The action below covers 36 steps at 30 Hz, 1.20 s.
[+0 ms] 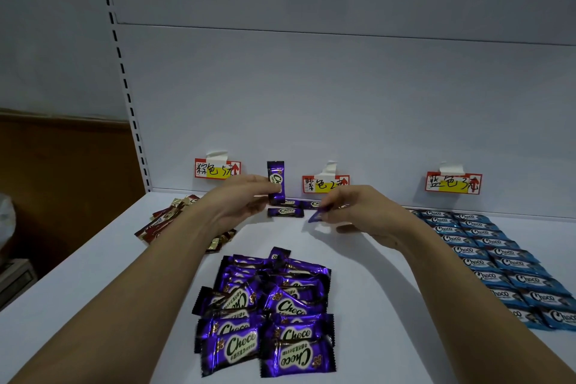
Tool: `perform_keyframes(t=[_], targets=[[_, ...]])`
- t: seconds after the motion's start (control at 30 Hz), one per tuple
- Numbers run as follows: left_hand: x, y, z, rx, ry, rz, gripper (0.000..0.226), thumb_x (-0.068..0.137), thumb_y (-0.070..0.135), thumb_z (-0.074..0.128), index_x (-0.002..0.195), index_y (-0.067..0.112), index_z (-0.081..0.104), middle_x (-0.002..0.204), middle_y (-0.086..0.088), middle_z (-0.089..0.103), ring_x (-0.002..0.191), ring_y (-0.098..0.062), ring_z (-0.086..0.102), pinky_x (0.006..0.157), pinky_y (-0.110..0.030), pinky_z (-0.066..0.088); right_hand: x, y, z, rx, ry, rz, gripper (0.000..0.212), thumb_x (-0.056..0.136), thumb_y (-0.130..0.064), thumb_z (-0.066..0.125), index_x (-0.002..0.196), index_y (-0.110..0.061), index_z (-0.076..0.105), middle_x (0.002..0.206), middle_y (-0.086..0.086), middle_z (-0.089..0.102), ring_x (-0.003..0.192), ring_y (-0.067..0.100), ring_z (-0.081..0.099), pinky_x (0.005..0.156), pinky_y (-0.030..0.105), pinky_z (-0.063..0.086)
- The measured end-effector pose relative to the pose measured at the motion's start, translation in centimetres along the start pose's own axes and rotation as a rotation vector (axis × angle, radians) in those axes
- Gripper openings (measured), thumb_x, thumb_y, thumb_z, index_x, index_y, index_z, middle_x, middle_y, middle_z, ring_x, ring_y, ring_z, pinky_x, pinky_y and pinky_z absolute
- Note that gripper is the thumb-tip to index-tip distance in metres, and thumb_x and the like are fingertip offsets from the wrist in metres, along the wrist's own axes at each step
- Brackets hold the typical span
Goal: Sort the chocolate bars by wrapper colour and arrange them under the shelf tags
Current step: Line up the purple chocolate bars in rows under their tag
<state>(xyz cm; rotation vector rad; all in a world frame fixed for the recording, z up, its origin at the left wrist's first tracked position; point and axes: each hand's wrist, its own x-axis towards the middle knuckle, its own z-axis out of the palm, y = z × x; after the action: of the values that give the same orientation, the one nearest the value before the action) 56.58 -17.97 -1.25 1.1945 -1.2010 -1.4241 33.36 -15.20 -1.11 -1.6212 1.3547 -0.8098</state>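
Under the middle tag: left hand [249, 196] pinches a purple bar [276, 181] upright, just left of the purple tag [325, 184]; it hangs above two or three purple bars already laid flat [285, 212] at the back of the shelf.
Right hand: fingers closed on another purple bar [316, 217], tilted, low over the shelf just below that tag.
Purple pile: loose heap [265, 312] near the front edge, bars overlapping at all angles, well apart from the started row.
Blue bars: two neat columns [486, 256] on the right under the blue tag [453, 183]; this colour looks done.
Brown bars: messy cluster [174, 218] on the left under the brown tag [217, 169], partly hidden by the left forearm.
Risk, row: the held bar sits between brown and purple tags; set down there it could drift toward the brown side and blur the groups.
Risk, grip: foil wrappers look slick; a fingertip pinch could let a bar slip and knock the laid ones crooked.
Risk, arms: both forearms pass close beside the heap and over the brown cluster; a sweep back could drag bars out of place.
Risk, space: the heap is big; the purple lane between brown and blue may get crowded.
Surface: flat white shelf board [374, 290], smooth, no lip visible.
Room: white back panel [311, 87] with a slotted upright [124, 84]; brown wall and dim clutter at far left; light is low.
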Motion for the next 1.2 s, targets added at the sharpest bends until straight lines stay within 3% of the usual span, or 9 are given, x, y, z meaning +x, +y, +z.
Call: perform_keyframes(t=[0.17, 0.27, 0.33, 0.4, 0.5, 0.7, 0.9, 1.07, 1.2], targets=[[-0.1, 0.1, -0.2, -0.032, 0.031, -0.006, 0.011, 0.082, 0.004, 0.073, 0.092, 0.004, 0.067, 0.08, -0.006, 0.074, 0.069, -0.011, 0.066, 0.06, -0.019, 0.054, -0.3, 0.4, -0.7, -0.34, -0.098, -0.028, 0.04, 0.083, 0.009, 0.063, 0.072, -0.027, 0.078, 0.086, -0.002, 0.073, 0.074, 0.01, 0.063, 0.069, 0.031, 0.056], [-0.2, 0.2, -0.1, -0.073, 0.053, -0.011, 0.022, 0.079, 0.0, 0.074, 0.098, 0.001, 0.064, 0.088, -0.014, 0.072, 0.066, -0.014, 0.071, 0.055, -0.02, 0.056, -0.1, 0.4, -1.1, -0.372, -0.025, -0.026, 0.041, 0.087, 0.009, 0.054, 0.077, -0.024, 0.074, 0.094, 0.004, 0.072, 0.074, 0.011, 0.063, 0.064, 0.028, 0.053], [-0.3, 0.1, -0.1, -0.051, 0.059, -0.007, 0.026, 0.077, -0.002, 0.075, 0.1, 0.003, 0.064, 0.095, -0.018, 0.07, 0.068, -0.018, 0.072, 0.055, -0.022, 0.056, 0.1, 0.4, -0.7, -0.374, 0.016, -0.024, 0.025, 0.091, -0.001, 0.056, 0.083, -0.02, 0.07, 0.092, 0.008, 0.071, 0.07, 0.014, 0.062, 0.06, 0.026, 0.052], [-0.4, 0.1, -0.2, -0.013, 0.05, -0.01, 0.025, 0.079, -0.001, 0.074, 0.101, 0.006, 0.066, 0.103, -0.02, 0.067, 0.078, -0.023, 0.073, 0.057, -0.024, 0.058, 0.2, 0.5, 0.0, -0.42, -0.009, -0.01, 0.005, 0.089, -0.018, 0.066, 0.093, -0.022, 0.067, 0.091, 0.001, 0.069, 0.069, 0.012, 0.063, 0.058, 0.022, 0.051], [-0.4, 0.0, -0.2, -0.015, 0.023, -0.023, 0.018, 0.085, 0.003, 0.07, 0.102, 0.008, 0.07, 0.106, -0.018, 0.064, 0.093, -0.03, 0.069, 0.059, -0.027, 0.059, 0.4, 0.4, 1.2, -0.553, -0.051, -0.016, 0.031, 0.08, -0.032, 0.077, 0.109, -0.031, 0.064, 0.093, -0.01, 0.066, 0.077, 0.007, 0.062, 0.059, 0.017, 0.045], [0.0, -0.4, -0.3, 0.157, 0.044, 0.022, 0.01, 0.087, 0.004, 0.068, 0.096, 0.009, 0.071, 0.094, -0.016, 0.071, 0.069, -0.014, 0.072, 0.054, -0.019, 0.055, 0.5, -0.1, 2.0, -0.72, -0.009, -0.039, 0.031, 0.081, -0.031, 0.076, 0.11, -0.023, 0.068, 0.102, -0.008, 0.059, 0.088, 0.01, 0.057, 0.074, 0.024, 0.048], [0.2, -0.6, -0.5, 0.171, 0.04, 0.015, 0.012, 0.084, 0.004, 0.071, 0.095, 0.008, 0.069, 0.101, -0.018, 0.068, 0.08, -0.018, 0.072, 0.06, -0.023, 0.056, 0.2, -0.6, 1.7, -0.676, -0.006, -0.043, 0.027, 0.083, -0.02, 0.071, 0.11, -0.02, 0.068, 0.102, 0.0, 0.071, 0.086, 0.014, 0.066, 0.071, 0.022, 0.053], [0.2, -0.6, -0.5, 0.12, -0.016, 0.001, 0.024, 0.081, -0.002, 0.072, 0.103, 0.006, 0.064, 0.097, -0.022, 0.071, 0.084, -0.027, 0.073, 0.067, -0.029, 0.061, 0.0, -0.5, 0.6, -0.196, 0.014, 0.09, 0.025, 0.083, 0.0, 0.067, 0.104, -0.013, 0.067, 0.09, 0.008, 0.069, 0.074, 0.018, 0.069, 0.069, 0.028, 0.058], [0.1, -0.6, -0.5, 0.15, -0.073, -0.011, 0.033, 0.08, -0.005, 0.071, 0.108, 0.012, 0.065, 0.097, -0.019, 0.073, 0.086, -0.028, 0.073, 0.065, -0.03, 0.06, 0.2, -0.4, 0.3, -0.12, 0.06, 0.199, 0.022, 0.084, 0.001, 0.067, 0.099, -0.015, 0.064, 0.099, 0.015, 0.067, 0.077, 0.026, 0.072, 0.073, 0.036, 0.061]])
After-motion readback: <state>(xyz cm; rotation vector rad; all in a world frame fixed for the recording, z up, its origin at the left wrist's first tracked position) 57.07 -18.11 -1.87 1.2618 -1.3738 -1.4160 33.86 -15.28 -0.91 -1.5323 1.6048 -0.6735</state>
